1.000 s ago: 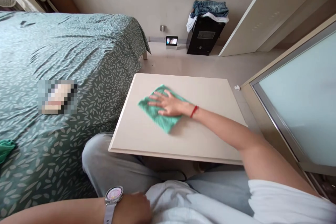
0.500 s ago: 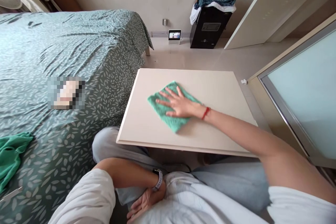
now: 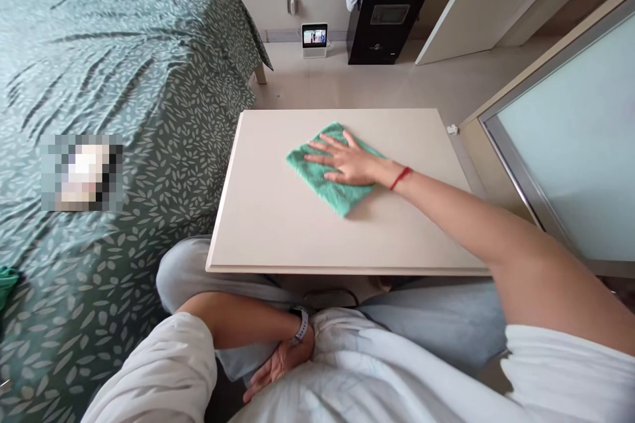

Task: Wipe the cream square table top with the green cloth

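Observation:
A green cloth (image 3: 317, 180) lies flat on a small cream-coloured table (image 3: 268, 231), turned so that a corner points toward me. My right hand (image 3: 350, 162) presses down on it with the palm flat and fingers spread; a red string bracelet circles that wrist. The cloth's left and near parts show around the fingers, and the rest is under my hand. In my lap, my left hand (image 3: 278, 365) rests palm up with its fingers stretched out and nothing in it. That wrist wears a watch (image 3: 300, 325) with a pale strap.
At the left stands a bed (image 3: 163, 145) with a leaf-patterned green sheet and a blurred-out item on it. Beyond the table are a small screen device (image 3: 314, 39) on the floor and a black cabinet (image 3: 380, 20) topped with clothes. A frosted panel (image 3: 585, 139) stands at right.
My right hand and the cloth have slid away from me and to the right across the table. The view has shifted down and right. My left hand stays in my lap.

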Tool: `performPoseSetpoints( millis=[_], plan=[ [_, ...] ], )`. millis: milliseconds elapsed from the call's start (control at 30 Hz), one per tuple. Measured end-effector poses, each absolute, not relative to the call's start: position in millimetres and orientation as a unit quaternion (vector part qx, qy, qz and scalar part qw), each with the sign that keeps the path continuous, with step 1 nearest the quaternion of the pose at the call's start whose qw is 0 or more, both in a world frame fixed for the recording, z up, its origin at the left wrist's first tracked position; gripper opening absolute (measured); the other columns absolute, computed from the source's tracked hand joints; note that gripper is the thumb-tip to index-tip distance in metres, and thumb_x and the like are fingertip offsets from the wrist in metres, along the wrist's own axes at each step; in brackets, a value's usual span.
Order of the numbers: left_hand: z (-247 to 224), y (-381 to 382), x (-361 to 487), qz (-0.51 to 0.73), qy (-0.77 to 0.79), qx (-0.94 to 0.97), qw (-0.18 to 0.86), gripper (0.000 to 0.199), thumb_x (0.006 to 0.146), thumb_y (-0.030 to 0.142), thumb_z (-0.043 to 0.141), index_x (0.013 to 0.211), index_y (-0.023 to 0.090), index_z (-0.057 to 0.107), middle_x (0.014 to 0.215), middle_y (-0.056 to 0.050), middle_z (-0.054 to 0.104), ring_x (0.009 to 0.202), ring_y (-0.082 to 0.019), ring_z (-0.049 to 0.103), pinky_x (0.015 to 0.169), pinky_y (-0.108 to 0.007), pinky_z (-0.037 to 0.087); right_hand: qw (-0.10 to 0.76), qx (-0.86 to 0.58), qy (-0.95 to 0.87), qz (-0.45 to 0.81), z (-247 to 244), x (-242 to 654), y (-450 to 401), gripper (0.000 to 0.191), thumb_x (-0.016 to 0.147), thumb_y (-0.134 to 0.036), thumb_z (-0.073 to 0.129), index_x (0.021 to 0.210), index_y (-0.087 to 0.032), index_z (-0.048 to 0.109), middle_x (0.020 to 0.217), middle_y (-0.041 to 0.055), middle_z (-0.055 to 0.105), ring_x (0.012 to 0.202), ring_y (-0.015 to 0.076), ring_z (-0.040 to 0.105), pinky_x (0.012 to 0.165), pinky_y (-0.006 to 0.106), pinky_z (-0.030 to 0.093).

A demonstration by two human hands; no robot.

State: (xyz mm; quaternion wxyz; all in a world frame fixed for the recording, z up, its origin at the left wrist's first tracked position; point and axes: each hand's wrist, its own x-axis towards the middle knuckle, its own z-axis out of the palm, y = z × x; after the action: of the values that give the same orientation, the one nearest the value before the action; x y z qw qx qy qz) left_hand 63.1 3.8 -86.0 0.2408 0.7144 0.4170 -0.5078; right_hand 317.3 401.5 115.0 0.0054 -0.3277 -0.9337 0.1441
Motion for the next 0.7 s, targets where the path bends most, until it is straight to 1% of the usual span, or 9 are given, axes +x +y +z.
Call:
performPoseSetpoints(
  millis=[67, 133, 233, 333, 400, 467, 567, 667, 700],
  plan=[
    [-91.4, 1.0, 61.0, -0.512, 0.439, 0.699, 0.239, 0.085, 0.028, 0.005, 0.096, 0.103, 0.046, 0.091, 0.075, 0.002, 0.081, 0.043, -0.031, 0.069, 0.031, -0.028, 0.049, 0.011, -0.379, -0.915, 0.140, 116.6, 314.0, 444.7, 0.073, 0.115, -0.046, 0.046, 0.186, -0.032, 0.035, 0.196, 0.0071, 0.019, 0.181, 0.0476, 0.010, 0.131, 0.093, 0.000],
    [-95.5, -2.0, 59.8, -0.521, 0.461, 0.677, 0.241, 0.072, 0.032, 0.006, 0.095, 0.094, 0.042, 0.092, 0.063, 0.002, 0.075, 0.038, -0.029, 0.064, 0.031, -0.028, 0.049, 0.015, -0.423, -0.895, 0.142, 118.2, 311.1, 471.2, 0.074, 0.116, -0.048, 0.042, 0.187, -0.027, 0.033, 0.197, 0.0104, 0.016, 0.180, 0.0491, 0.007, 0.133, 0.091, 0.002],
    [-101.8, -6.5, 58.4, -0.532, 0.480, 0.654, 0.243, 0.058, 0.035, 0.007, 0.095, 0.083, 0.040, 0.091, 0.060, 0.003, 0.073, 0.037, -0.029, 0.063, 0.032, -0.030, 0.051, 0.023, -0.449, -0.882, 0.142, 118.0, 308.6, 474.0, 0.079, 0.117, -0.055, 0.038, 0.189, -0.024, 0.026, 0.198, 0.0115, 0.010, 0.180, 0.0512, 0.003, 0.133, 0.091, 0.001],
    [-108.8, -10.8, 54.5, -0.528, 0.500, 0.647, 0.230, 0.073, 0.030, 0.011, 0.098, 0.095, 0.043, 0.092, 0.074, 0.002, 0.080, 0.043, -0.031, 0.069, 0.032, -0.030, 0.052, 0.029, -0.421, -0.897, 0.135, 115.5, 311.2, 431.6, 0.084, 0.116, -0.065, 0.041, 0.189, -0.027, 0.026, 0.197, 0.0121, 0.012, 0.180, 0.0519, 0.004, 0.133, 0.092, 0.000],
    [-112.5, -14.0, 51.4, -0.523, 0.539, 0.625, 0.213, 0.088, 0.026, 0.012, 0.099, 0.108, 0.043, 0.092, 0.081, 0.000, 0.083, 0.046, -0.034, 0.070, 0.032, -0.033, 0.053, 0.028, -0.370, -0.919, 0.136, 114.1, 316.7, 382.2, 0.085, 0.113, -0.070, 0.049, 0.187, -0.033, 0.032, 0.197, 0.0099, 0.015, 0.180, 0.0516, 0.008, 0.134, 0.092, -0.001],
    [-115.2, -17.3, 50.7, -0.524, 0.603, 0.572, 0.186, 0.096, 0.021, 0.009, 0.095, 0.111, 0.041, 0.092, 0.079, -0.002, 0.082, 0.043, -0.038, 0.068, 0.031, -0.040, 0.054, 0.028, -0.309, -0.939, 0.146, 113.5, 324.9, 324.2, 0.084, 0.108, -0.072, 0.060, 0.184, -0.041, 0.040, 0.196, 0.0066, 0.021, 0.180, 0.0506, 0.012, 0.135, 0.091, 0.001],
    [-119.3, -19.3, 59.2, -0.529, 0.709, 0.457, 0.094, 0.101, 0.013, -0.003, 0.085, 0.105, 0.038, 0.093, 0.072, -0.003, 0.080, 0.041, -0.046, 0.066, 0.034, -0.052, 0.057, 0.028, -0.238, -0.956, 0.169, 113.9, 339.3, 247.7, 0.087, 0.097, -0.066, 0.079, 0.178, -0.047, 0.050, 0.193, 0.0056, 0.031, 0.178, 0.0489, 0.021, 0.138, 0.088, 0.009],
    [-127.0, -13.6, 75.1, -0.525, 0.785, 0.322, -0.063, 0.105, 0.016, -0.009, 0.081, 0.110, 0.034, 0.092, 0.087, -0.009, 0.085, 0.057, -0.055, 0.071, 0.046, -0.056, 0.062, 0.014, -0.198, -0.964, 0.177, 114.2, 351.4, 219.8, 0.089, 0.094, -0.055, 0.085, 0.176, -0.048, 0.052, 0.191, 0.0055, 0.037, 0.177, 0.0468, 0.028, 0.138, 0.087, 0.013],
    [-130.6, -10.2, 79.7, -0.516, 0.805, 0.267, -0.121, 0.101, 0.023, -0.009, 0.081, 0.115, 0.030, 0.091, 0.095, -0.012, 0.086, 0.065, -0.056, 0.073, 0.050, -0.056, 0.063, 0.008, -0.195, -0.965, 0.175, 114.0, 354.1, 224.7, 0.088, 0.096, -0.053, 0.083, 0.177, -0.048, 0.051, 0.190, 0.0054, 0.037, 0.177, 0.0465, 0.029, 0.137, 0.088, 0.012]
  ],
)
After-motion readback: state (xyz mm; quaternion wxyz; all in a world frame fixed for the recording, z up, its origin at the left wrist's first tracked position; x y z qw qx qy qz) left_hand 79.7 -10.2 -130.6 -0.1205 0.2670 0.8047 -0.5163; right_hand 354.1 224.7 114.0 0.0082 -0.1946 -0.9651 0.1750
